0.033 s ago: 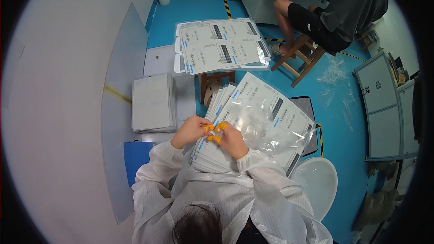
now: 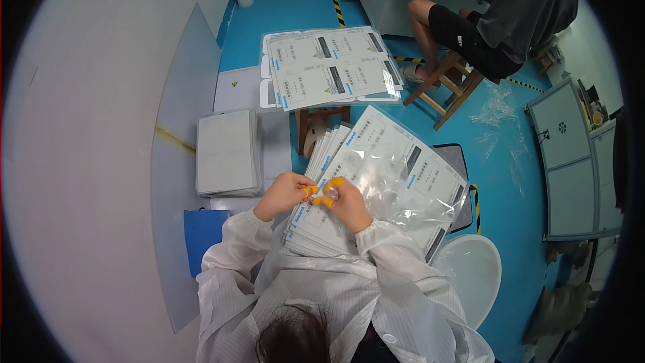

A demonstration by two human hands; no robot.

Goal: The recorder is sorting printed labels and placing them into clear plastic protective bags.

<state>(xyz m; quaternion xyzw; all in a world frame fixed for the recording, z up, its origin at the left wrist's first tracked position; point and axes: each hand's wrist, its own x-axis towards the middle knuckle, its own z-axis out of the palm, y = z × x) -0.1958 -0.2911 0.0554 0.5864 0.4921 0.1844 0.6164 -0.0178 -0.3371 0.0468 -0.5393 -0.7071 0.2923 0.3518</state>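
Observation:
A fanned stack of white printed sheets (image 2: 319, 228) lies in front of me, with loose, shiny clear plastic film (image 2: 383, 191) over the top one. My left hand (image 2: 285, 195) is closed at the stack's left edge, its thumb and finger pinching the edge of the top sheet. Close beside it my right hand (image 2: 349, 208) curls its fingers and thumb round a crumpled bit of the clear film. Yellow finger cots cover fingertips on both hands. The exact pinch points are partly hidden by the fingers.
Ahead lies another pile of printed sheets (image 2: 322, 60) on a stool. Plain white sheets (image 2: 227, 154) are stacked on the left, near a blue box (image 2: 205, 238). At right stand a white basin (image 2: 480, 272) and a grey cabinet (image 2: 571, 161). A co-worker (image 2: 510, 20) sits beyond.
My right hand has shifted very slightly, its thumb and finger now a little further apart round the film. My left hand and the stack look unmoved.

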